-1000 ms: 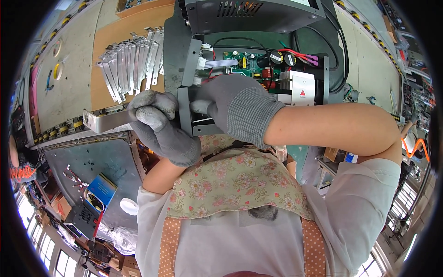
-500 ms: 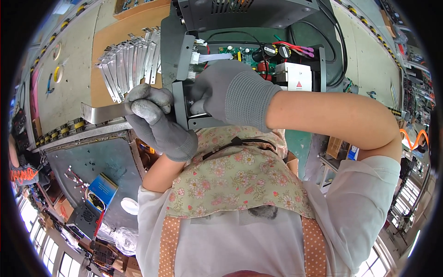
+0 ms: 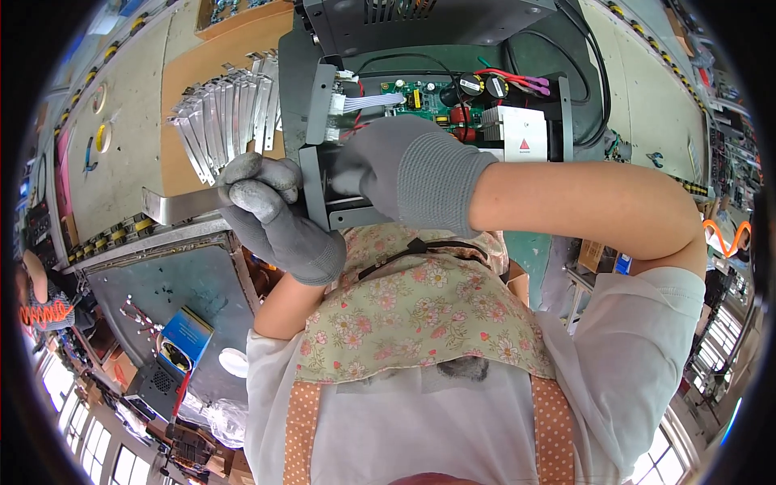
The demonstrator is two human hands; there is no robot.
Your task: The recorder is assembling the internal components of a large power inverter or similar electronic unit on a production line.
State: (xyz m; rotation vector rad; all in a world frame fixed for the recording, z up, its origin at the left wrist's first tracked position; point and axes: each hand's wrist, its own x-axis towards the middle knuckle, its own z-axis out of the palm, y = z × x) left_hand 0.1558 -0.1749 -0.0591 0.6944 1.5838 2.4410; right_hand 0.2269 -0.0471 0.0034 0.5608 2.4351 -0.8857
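Note:
My left hand (image 3: 271,212), in a grey work glove, is closed round one end of a bent flat metal strip (image 3: 182,204). The strip's free end sticks out to the left, over the table edge. My right hand (image 3: 380,167), gloved too, reaches into the front left corner of an open dark metal case (image 3: 314,187). Its fingers are curled behind the case's side wall; whatever they grip is hidden. Beyond that hand, inside the case, are a green circuit board (image 3: 419,99), a ribbon of white wires (image 3: 372,103) and a white block with a warning label (image 3: 519,129).
Several similar metal strips (image 3: 229,113) lie fanned out on brown cardboard (image 3: 174,153) to the left. Behind the case stands a dark vented cover (image 3: 428,32), with black cables (image 3: 600,81) at its right. A blue box (image 3: 186,335) sits on a lower surface at left.
My right hand's fingertips have shifted slightly within the case corner and show less. My left hand keeps hold of the metal strip in nearly the same place.

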